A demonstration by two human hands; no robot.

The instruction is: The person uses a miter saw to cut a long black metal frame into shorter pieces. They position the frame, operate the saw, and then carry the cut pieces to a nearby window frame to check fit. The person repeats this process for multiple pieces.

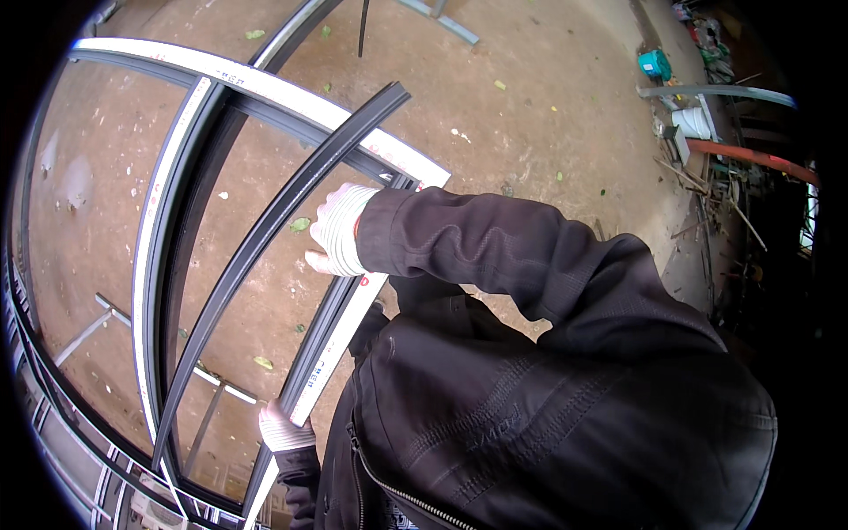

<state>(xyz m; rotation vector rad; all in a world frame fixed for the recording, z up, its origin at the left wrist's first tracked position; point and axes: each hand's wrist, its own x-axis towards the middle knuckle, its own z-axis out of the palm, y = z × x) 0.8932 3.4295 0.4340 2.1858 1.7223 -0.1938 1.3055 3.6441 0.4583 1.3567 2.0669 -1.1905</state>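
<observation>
A window-like frame of dark profiles faced with white film lies before me, with a crossbar. Over its near opening, at a slant, runs a loose long black profile strip, its far end jutting past the frame. My right hand, in a white ribbed glove, is just right of the strip, above the near frame bar. Its fingers curl downward, their tips and anything in them hidden. My left hand, gloved likewise, is closed round that same bar farther down.
Brown floor with scattered leaves surrounds the frame. A teal container, a white bucket and a red bar lie among clutter at far right. Grey metal supports show under the frame; more stacked frames fill the lower left.
</observation>
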